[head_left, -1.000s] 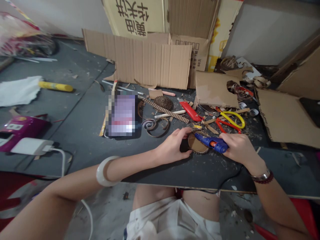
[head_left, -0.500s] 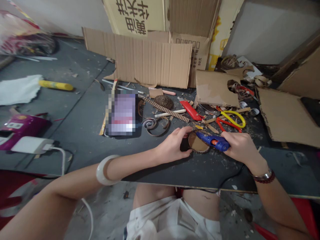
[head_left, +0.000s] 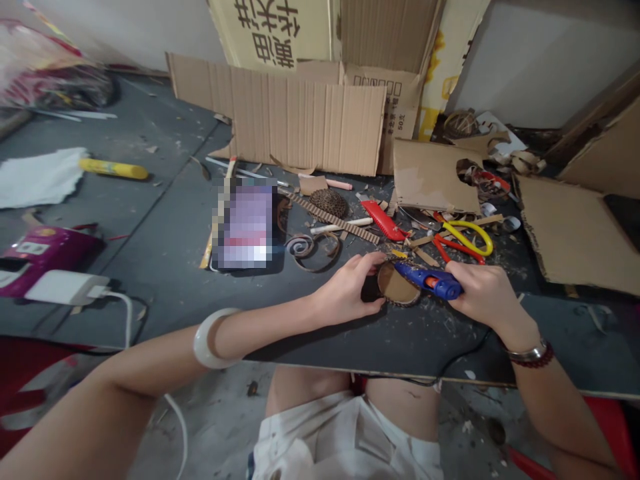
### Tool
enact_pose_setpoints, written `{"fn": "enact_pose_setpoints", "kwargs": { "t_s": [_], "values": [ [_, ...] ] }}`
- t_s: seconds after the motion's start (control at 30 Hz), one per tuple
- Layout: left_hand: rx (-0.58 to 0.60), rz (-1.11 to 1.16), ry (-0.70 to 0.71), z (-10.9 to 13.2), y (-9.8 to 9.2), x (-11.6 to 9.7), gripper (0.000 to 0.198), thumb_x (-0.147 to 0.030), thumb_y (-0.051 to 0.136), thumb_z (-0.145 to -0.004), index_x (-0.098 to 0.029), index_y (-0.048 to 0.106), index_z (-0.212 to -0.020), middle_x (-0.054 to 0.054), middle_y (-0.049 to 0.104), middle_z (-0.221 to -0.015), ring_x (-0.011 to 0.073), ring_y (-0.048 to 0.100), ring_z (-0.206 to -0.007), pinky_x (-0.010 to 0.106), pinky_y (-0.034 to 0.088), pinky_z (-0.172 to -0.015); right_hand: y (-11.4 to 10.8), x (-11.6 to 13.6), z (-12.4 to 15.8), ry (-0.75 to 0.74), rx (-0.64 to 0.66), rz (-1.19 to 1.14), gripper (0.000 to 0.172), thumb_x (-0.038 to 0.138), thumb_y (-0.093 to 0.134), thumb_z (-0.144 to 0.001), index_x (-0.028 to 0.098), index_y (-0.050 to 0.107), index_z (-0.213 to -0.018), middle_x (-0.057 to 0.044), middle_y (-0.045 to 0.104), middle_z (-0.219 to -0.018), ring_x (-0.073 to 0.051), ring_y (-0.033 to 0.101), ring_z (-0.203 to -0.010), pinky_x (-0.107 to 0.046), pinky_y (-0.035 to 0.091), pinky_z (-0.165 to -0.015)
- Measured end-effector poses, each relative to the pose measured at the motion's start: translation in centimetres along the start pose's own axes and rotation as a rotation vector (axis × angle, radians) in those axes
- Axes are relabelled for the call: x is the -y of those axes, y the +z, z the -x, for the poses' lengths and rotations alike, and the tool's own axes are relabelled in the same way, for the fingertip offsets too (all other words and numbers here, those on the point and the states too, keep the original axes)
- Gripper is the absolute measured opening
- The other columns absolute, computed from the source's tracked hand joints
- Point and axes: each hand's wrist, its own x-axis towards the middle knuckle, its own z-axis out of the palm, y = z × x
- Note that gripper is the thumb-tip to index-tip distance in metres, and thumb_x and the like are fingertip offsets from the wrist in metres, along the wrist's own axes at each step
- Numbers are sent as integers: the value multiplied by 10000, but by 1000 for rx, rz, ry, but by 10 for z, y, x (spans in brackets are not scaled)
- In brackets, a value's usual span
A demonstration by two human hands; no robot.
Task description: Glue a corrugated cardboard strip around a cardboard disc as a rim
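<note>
While your right hand (head_left: 487,293) clamps one blue hot glue gun (head_left: 430,281), your left hand (head_left: 347,290) sits at one round cardboard disc (head_left: 397,285).

Your right fingers (head_left: 470,277) close around the gun, its tip over the disc, which lies near the front edge of the dark workbench (head_left: 380,347); your left fingers (head_left: 367,260) curl against the disc's rim, and whether they grip it you cannot tell. Farther along lie one cardboard spiral (head_left: 313,252), one domed cardboard coil (head_left: 327,203), one red box cutter (head_left: 383,222) and one pair of yellow-handled scissors (head_left: 467,238); one corrugated cardboard sheet (head_left: 300,120) stands at the far edge.
</note>
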Motion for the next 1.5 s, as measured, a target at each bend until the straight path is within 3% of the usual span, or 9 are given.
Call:
{"fn": "enact_pose_setpoints", "kwargs": {
  "t_s": [0.23,0.4,0.6,0.77,1.2,1.27,1.4,1.5],
  "values": [
    [0,-19,12,0,-1,0,652,-219,690,-704,-169,383,-1277,134,559,-1223,248,580,-1111,415,557,-943,-1,0,0,21,6,24,75,228,568,-805,166,583,-766,-18,638,-597,-161,615,-544,-282,374,-526],
    [-4,-10,11,0,-1,0,660,-208,693,-698,-185,382,-1280,120,563,-1212,244,587,-1102,411,557,-942,-1,-2,1,48,56,-95,98,205,586,-817,164,647,-882,-36,734,-782,-184,697,-695,-276,434,-576],
    [-5,-1,8,-1,-1,-1,648,-212,686,-704,-143,389,-1275,148,564,-1214,242,598,-1086,411,558,-939,1,-4,2,67,51,-205,270,167,578,-823,179,660,-1080,-53,756,-980,-192,720,-812,-281,501,-671],
    [-6,10,-2,-1,-1,-2,647,-214,693,-700,-155,396,-1271,147,562,-1227,240,602,-1088,411,560,-936,3,-3,1,55,39,-179,166,201,582,-828,172,667,-967,-52,759,-917,-193,716,-754,-280,486,-623],
    [12,-12,-18,-1,-3,-3,646,-218,688,-707,-135,404,-1282,159,567,-1229,233,604,-1075,393,549,-931,0,0,-1,17,13,-48,93,230,576,-824,151,618,-850,-38,711,-771,-174,676,-667,-269,413,-585],
    [40,-64,0,-2,-5,-5,592,-226,676,-726,-123,448,-1263,160,586,-1208,239,599,-1075,403,533,-940,-1,0,-1,13,19,-34,92,233,573,-826,151,613,-835,-35,699,-757,-174,670,-665,-270,402,-578],
    [73,-179,96,-4,-10,-8,287,-257,636,-789,-148,632,-1055,163,582,-1238,261,570,-1139,422,492,-963,-2,1,0,17,23,-19,82,229,576,-817,154,607,-822,-28,686,-743,-167,656,-649,-269,382,-567],
    [75,-191,112,-4,-10,-8,227,-263,626,-806,-154,677,-999,165,581,-1237,256,573,-1139,412,489,-953,-3,2,-1,20,18,-11,77,225,575,-813,153,603,-806,-26,677,-723,-162,648,-636,-269,372,-563]
  ]
}}
